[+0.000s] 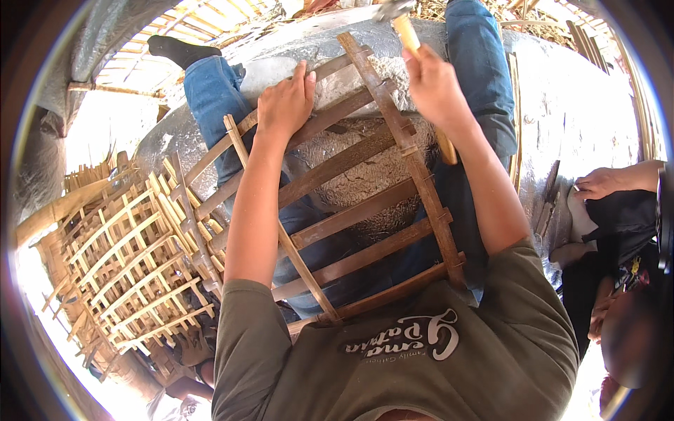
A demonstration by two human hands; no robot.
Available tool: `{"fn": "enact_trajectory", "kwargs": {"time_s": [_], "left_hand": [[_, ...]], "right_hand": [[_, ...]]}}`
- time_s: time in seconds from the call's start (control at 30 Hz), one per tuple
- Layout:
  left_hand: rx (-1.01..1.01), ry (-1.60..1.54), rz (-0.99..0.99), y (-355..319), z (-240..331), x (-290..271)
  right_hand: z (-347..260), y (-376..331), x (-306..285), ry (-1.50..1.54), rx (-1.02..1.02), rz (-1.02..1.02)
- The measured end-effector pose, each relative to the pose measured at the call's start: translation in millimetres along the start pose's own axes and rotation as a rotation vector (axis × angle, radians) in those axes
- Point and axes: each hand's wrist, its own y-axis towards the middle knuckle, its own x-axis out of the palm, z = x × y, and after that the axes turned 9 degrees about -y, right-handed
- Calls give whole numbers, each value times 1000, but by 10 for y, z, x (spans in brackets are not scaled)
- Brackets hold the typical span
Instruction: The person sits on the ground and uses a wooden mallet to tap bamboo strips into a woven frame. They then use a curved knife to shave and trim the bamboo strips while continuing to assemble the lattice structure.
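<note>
Brown, ladder-like frame of flat wooden slats [354, 215]: where is it lying?

Across the person's lap, over the blue jeans [210, 88] and a silver-grey, crinkled surface [368, 179], with its near end against or just beside the olive-brown T-shirt [393, 375].

And each grip?

The right grip [435, 81] is clenched round a hammer with a pale yellow wooden handle [405, 33], its blurred head up past the frame's far right corner. The left grip [284, 105] rests at the far slats, index finger and thumb stretched out; I can't tell whether the other fingers curl underneath.

If hammering is the step in hand, what makes it good?

I'd want firm backing right behind each struck joint, since an unsupported slat would likely bounce. Short, square taps, shared between the joints, should keep the long brown right-hand rail [426, 175] level. The slat ends poke through it, so heavy blows might split them.

Any danger?

The right leg is close beside that rail; keep the swing off it. The left grip is sensibly apart from the hammer.
</note>
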Motion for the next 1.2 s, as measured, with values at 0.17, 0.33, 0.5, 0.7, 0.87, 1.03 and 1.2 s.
{"fn": "enact_trajectory", "kwargs": {"time_s": [0.17,0.33,0.5,0.7,0.87,1.03,1.2], "left_hand": [[59,15,67,65,-16,11],[55,-1,91,-5,-48,44],[35,4,43,16,-24,37],[48,28,74,7,-66,84],[49,15,105,-3,-87,103],[-44,-24,49,-43,-23,26],[-98,-38,-31,-72,57,-74]], "right_hand": [[338,73,80,-140,-51,-97],[382,90,-213,741,284,-292],[957,255,-317,1519,461,-343],[1259,338,-332,1990,431,-237],[1154,327,-291,1908,514,-205],[1064,341,-243,1879,542,-265],[1129,317,-231,1924,519,-338]]}}
